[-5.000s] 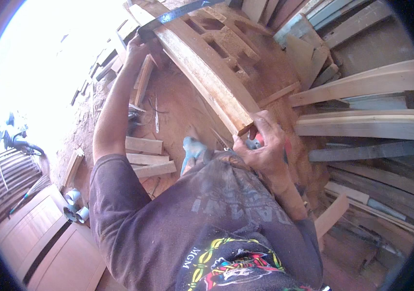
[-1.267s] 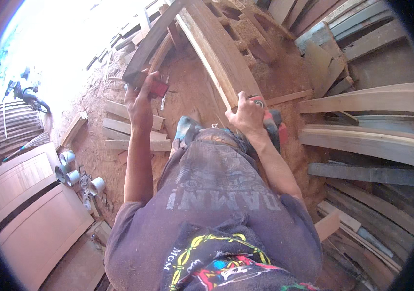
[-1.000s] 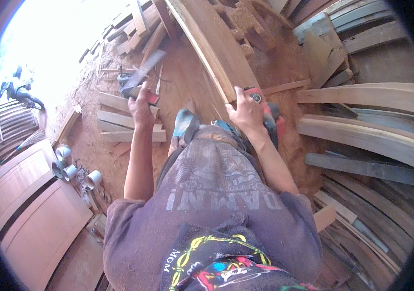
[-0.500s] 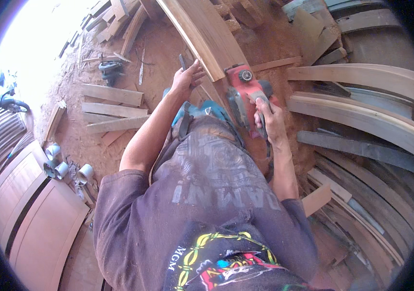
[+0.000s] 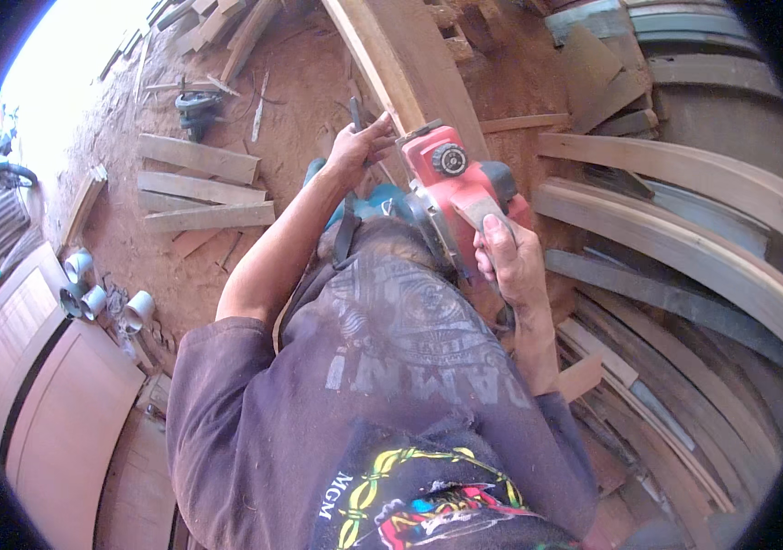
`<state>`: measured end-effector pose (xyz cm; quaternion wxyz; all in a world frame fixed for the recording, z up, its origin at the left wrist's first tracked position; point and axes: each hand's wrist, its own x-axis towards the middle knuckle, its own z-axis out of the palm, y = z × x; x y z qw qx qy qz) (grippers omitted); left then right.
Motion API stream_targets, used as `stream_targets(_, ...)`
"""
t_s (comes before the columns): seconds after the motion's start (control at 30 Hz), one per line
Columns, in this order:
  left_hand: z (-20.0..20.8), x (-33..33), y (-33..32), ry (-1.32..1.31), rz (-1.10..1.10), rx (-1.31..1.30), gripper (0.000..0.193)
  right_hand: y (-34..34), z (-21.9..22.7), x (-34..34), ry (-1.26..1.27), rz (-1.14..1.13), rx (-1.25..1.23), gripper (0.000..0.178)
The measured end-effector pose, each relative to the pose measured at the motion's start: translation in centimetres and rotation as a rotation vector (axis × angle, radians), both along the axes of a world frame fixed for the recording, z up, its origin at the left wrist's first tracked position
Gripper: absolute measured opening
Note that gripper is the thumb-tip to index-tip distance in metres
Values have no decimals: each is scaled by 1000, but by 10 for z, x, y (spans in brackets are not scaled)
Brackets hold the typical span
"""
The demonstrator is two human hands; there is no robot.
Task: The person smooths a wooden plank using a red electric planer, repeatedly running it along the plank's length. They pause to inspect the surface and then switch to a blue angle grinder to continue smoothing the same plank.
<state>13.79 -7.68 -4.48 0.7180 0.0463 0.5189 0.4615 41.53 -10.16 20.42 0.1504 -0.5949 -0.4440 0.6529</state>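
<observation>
My right hand (image 5: 512, 257) is closed round the rear handle of a red electric planer (image 5: 474, 188), thumb on top. The planer's front, with a round black knob, overlaps the near end of a long wooden board (image 5: 428, 69). My left hand (image 5: 362, 151) is beside the board's pale left edge, fingers stretched out and apart, the fingertips close to the wood. A dark, slim stick-like piece (image 5: 355, 112) rises next to that hand; whether the hand holds it I cannot tell. The planer's underside and its contact with the board are hidden.
Curved wooden pieces (image 5: 675, 229) are stacked along the right. Several short planks (image 5: 203, 190) and a dark power tool (image 5: 197, 112) lie on the dusty ground at left. White cups or pipe pieces (image 5: 138, 310) stand near large wooden panels (image 5: 75, 394). Something blue (image 5: 387, 203) lies before my waist.
The planer has come up closer to my view and turned, its front now over the board's near end. My right hand moved with it. My left hand has shifted slightly right.
</observation>
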Motion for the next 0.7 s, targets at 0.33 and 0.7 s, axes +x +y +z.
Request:
stream_targets(0.33, 26, 7, 0, 31, -34, 5, 42, 33, 4, -36, 22, 17, -6, 47)
stream_targets(0.7, 13, 11, -4, 12, -17, 39, 33, 85, -3, -95, 15, -7, 103, 53)
